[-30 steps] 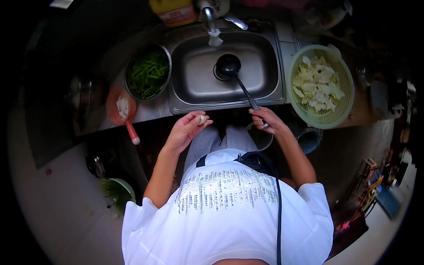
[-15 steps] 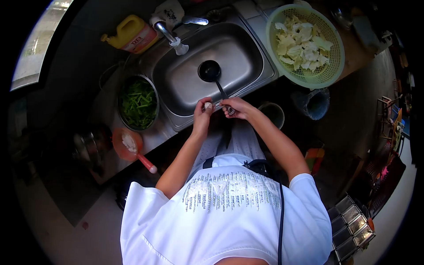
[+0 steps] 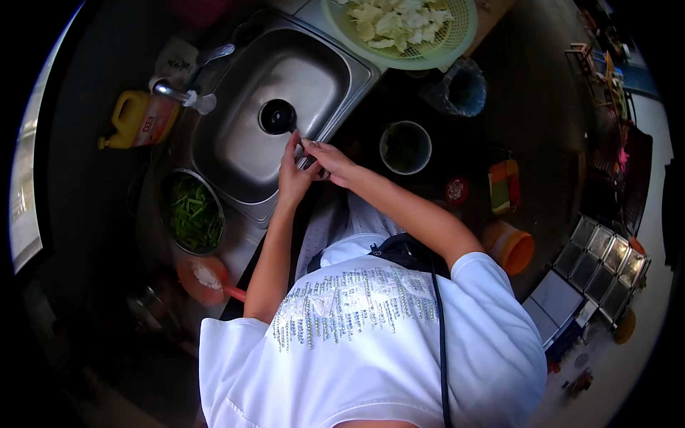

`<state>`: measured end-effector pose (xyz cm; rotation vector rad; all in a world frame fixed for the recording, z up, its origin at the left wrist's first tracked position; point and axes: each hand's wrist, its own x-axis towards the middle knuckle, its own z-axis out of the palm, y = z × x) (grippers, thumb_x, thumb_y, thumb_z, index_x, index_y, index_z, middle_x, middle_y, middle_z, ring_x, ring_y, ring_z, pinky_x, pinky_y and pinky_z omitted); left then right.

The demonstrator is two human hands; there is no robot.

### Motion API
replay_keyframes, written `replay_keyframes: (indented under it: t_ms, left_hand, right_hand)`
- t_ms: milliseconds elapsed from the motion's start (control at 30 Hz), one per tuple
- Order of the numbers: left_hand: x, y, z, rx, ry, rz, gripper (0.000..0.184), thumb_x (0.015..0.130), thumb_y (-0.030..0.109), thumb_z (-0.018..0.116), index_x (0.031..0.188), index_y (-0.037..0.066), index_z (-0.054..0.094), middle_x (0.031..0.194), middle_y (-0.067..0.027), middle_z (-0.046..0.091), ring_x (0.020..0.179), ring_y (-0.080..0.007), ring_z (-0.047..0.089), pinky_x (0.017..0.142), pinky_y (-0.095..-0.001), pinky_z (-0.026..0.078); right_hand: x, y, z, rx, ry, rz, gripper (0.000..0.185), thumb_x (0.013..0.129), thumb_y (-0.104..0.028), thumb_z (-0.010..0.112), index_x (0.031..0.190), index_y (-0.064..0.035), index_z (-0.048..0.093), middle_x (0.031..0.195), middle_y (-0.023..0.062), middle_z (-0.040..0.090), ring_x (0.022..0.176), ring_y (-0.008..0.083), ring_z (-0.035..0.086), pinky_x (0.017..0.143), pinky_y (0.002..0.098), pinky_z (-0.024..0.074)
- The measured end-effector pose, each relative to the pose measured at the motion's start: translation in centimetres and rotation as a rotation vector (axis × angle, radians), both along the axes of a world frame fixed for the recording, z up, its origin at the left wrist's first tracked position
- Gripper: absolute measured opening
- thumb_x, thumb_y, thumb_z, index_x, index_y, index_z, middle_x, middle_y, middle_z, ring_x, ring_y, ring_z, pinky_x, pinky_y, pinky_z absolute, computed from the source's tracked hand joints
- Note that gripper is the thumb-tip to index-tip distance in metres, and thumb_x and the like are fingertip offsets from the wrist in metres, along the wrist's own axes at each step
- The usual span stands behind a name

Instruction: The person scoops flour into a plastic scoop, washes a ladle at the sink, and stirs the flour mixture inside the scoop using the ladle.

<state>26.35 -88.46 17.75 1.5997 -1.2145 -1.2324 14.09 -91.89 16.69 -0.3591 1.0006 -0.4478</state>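
Stainless steel forms the sink [image 3: 246,153], the broadest thing set in the worktop [image 3: 239,244], opening out at about 11 o'clock from the hands. At 1 o'clock sits the pale green plastic basket [image 3: 458,32], heaped with pale leaves [image 3: 399,25]; they already lie in loose pieces, so that share looks done. At 8 o'clock the round bowl [image 3: 222,217] holds green stems [image 3: 191,214] — cut to short lengths already, by the look of them. Between 9 and 10 o'clock, past the tap [image 3: 178,95], stands the yellow jug [image 3: 143,120]. At 7 o'clock the red scoop [image 3: 203,296] carries a small pile of white pieces [image 3: 205,276], which I judge to be finished bits set aside.

Nearer in, the black ladle [image 3: 277,116] has its bowl down in the sink at 11 o'clock, its handle running back to the hands. The right hand [image 3: 334,162] seems curled around that handle at the sink's near edge. Left hand [image 3: 294,177] meets it there, fingertips together — whether they pinch anything small I cannot tell, since the fingers hide it. The work at those fingertips looks unfinished; how much is left does not show.
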Motion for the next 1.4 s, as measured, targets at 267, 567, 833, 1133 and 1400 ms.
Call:
replay_keyframes:
  t_ms: [267,567,833,1133,1400]
  left_hand:
    - [-0.4,1.0,-1.0,0.746,0.938,0.484,0.038,0.091,0.041,0.057,0.113,0.009,0.056,0.095,-0.0012,0.060,0.095,-0.0183,0.056,0.089,-0.0345,0.046]
    - [1.5,-1.2,-2.1,0.958,1.367,0.643,0.025,0.090,-0.001,0.053,0.112,-0.011,0.051,0.105,-0.0213,0.060,0.092,-0.0280,0.062,0.083,-0.0348,0.055]
    - [2.8,-1.6,0.2,0.959,1.340,0.612,0.020,0.088,-0.003,0.053,0.106,-0.011,0.055,0.097,-0.0209,0.063,0.087,-0.0274,0.063,0.078,-0.0326,0.057]
    - [5.0,0.6,0.2,0.895,1.743,0.778,0.022,0.084,0.001,0.050,0.103,-0.010,0.050,0.077,-0.0084,0.054,0.046,-0.0062,0.038,0.038,-0.0162,0.031]
    - [5.4,3.0,1.5,0.850,1.688,0.805,0.030,0.099,0.022,0.043,0.101,-0.006,0.052,0.068,-0.0008,0.040,0.048,-0.0052,0.032,0.035,-0.0167,0.025]
  right_hand:
    - [0.4,1.2,-0.1,-0.134,-0.040,-0.109,0.038,0.094,-0.042,0.053,0.112,-0.0083,0.055,0.099,-0.0002,0.056,0.093,0.0081,0.049,0.081,0.0265,0.0427]
    - [-20.5,13.5,-2.7,-0.317,0.480,-0.453,0.022,0.092,-0.012,0.057,0.112,-0.0101,0.049,0.093,0.0071,0.061,0.069,0.0123,0.062,0.063,0.0251,0.0535]
    - [-32.8,35.3,-12.9,0.519,0.467,-1.529,0.070,0.082,-0.035,0.061,0.138,-0.0064,0.032,0.144,0.0184,0.029,0.126,0.0355,0.039,0.104,0.0445,0.0324]
    - [-31.3,17.1,-5.9,-0.053,0.471,-0.821,0.031,0.095,-0.023,0.047,0.119,-0.0052,0.054,0.108,0.0113,0.063,0.093,0.0173,0.061,0.085,0.0288,0.0495]
    - [-3.5,-10.0,6.8,-0.739,0.113,0.280,0.030,0.096,-0.020,0.050,0.120,-0.0026,0.055,0.104,0.0076,0.066,0.094,0.0125,0.061,0.082,0.0252,0.0472]
